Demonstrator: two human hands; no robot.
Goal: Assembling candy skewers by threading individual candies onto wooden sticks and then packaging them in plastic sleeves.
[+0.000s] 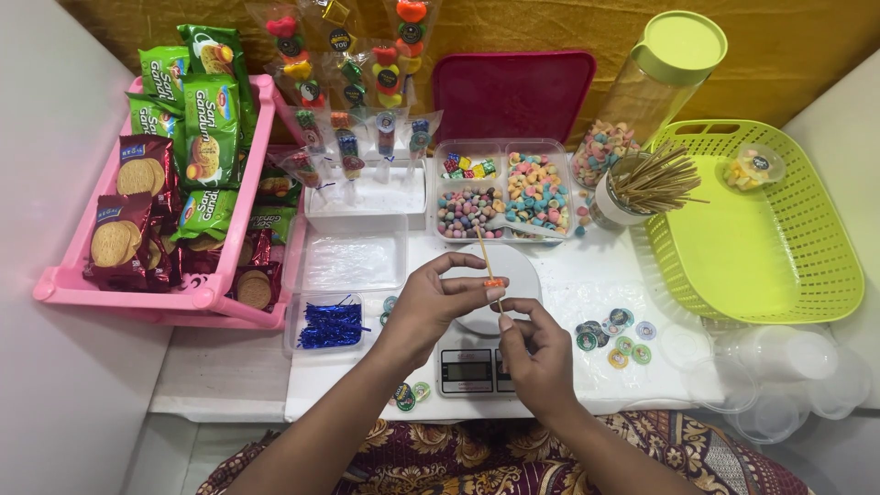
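Note:
My left hand (431,307) pinches a small orange candy (493,282) that is threaded on a thin wooden skewer (483,252). My right hand (536,353) grips the lower end of the same skewer, which stands nearly upright and tilts a little to the left. Both hands hover over a small white kitchen scale (477,367) at the table's near edge. Just beyond lies a clear divided tray (502,191) of coloured candies with a white scoop in it.
A pink basket (206,293) of biscuit packets sits left. Wrapped candy skewers (348,110) stand in a white block. Blue twist ties (332,325), round stickers (616,335), a jar of skewers (642,188), a lime basket (761,247) and clear cups (779,376) lie right.

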